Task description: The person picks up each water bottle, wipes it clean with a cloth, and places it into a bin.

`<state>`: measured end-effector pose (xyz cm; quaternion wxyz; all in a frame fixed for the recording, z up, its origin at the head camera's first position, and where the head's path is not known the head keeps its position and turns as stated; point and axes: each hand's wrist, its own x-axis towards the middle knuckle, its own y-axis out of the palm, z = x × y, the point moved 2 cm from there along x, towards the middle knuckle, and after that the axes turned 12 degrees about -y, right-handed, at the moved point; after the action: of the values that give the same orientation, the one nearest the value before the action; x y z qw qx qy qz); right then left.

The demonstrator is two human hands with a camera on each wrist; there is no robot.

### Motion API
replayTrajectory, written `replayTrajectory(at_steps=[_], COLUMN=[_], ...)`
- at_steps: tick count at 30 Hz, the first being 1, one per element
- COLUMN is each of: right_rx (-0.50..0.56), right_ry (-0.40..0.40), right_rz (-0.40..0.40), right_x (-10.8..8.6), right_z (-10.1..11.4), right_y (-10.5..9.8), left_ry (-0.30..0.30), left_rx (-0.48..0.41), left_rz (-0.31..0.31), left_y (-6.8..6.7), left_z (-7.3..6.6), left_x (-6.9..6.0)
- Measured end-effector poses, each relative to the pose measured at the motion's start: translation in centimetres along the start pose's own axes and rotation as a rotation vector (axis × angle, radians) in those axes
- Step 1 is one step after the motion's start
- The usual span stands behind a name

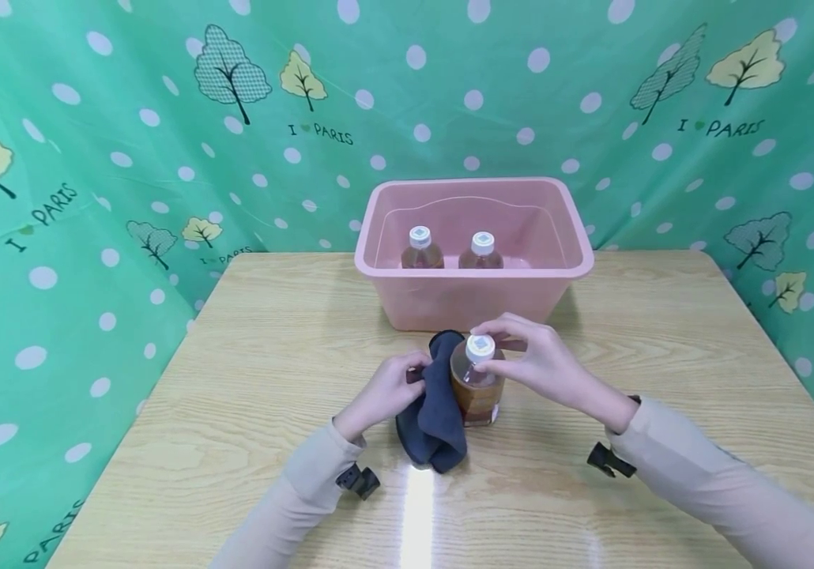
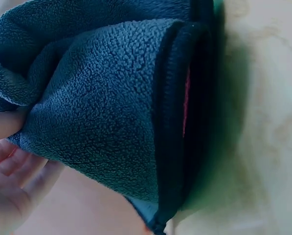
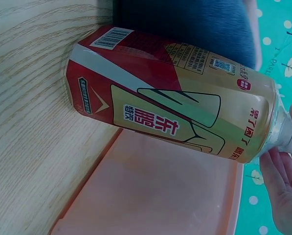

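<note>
A drink bottle [image 1: 476,395] with a white cap and a gold-and-red label stands upright on the table, in front of the pink bin. My right hand [image 1: 545,363] pinches it at the cap; in the right wrist view its label [image 3: 155,107] faces the camera. Against the bottle's left side hangs a dark grey-blue cloth [image 1: 439,415], which my left hand [image 1: 389,391] grips from the left. Close up in the left wrist view, the fuzzy cloth [image 2: 101,107] has a black stitched edge, and the thumb presses on it.
Behind the bottle sits the pink bin [image 1: 471,300], at the table's back edge. Two similar capped bottles, a left one [image 1: 421,251] and a right one [image 1: 481,251], stand inside it. A green patterned curtain [image 1: 450,95] hangs behind the wooden table [image 1: 250,379].
</note>
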<state>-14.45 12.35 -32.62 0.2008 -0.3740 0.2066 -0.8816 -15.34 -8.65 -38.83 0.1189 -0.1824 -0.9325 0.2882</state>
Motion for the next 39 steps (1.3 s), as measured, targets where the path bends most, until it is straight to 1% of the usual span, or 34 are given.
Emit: replayTrajectory(at_steps=[3, 8, 15, 23, 31, 34, 39], right_rx=[0.003, -0.001, -0.002, -0.001, 0.002, 0.004, 0.015], right_ry=[0.001, -0.007, -0.012, 0.003, 0.001, -0.002, 0.022], right_rz=[0.003, 0.003, 0.0, -0.001, -0.007, -0.006, -0.003], right_x=[-0.1, -0.1, -0.1, 0.0, 0.0, 0.0, 0.0], right_z=[-0.1, -0.1, -0.1, -0.1, -0.1, -0.3, -0.3], right_y=[-0.1, -0.1, 0.0, 0.0, 0.0, 0.1, 0.1], left_ry=[0.005, 0.015, 0.038, 0.015, 0.009, 0.001, -0.052], left_rx=[-0.022, -0.024, 0.018, 0.045, 0.09, 0.098, 0.089], left_rz=[-0.011, -0.026, -0.046, -0.024, -0.015, -0.002, 0.041], left_y=[-0.4, -0.8, -0.6, 0.3, 1.0, 1.2, 1.4], left_z=[-0.6, -1.3, -1.3, -0.3, 1.1, 1.5, 2.0], left_x=[0.0, 0.0, 0.0, 0.1, 0.3, 0.4, 0.4])
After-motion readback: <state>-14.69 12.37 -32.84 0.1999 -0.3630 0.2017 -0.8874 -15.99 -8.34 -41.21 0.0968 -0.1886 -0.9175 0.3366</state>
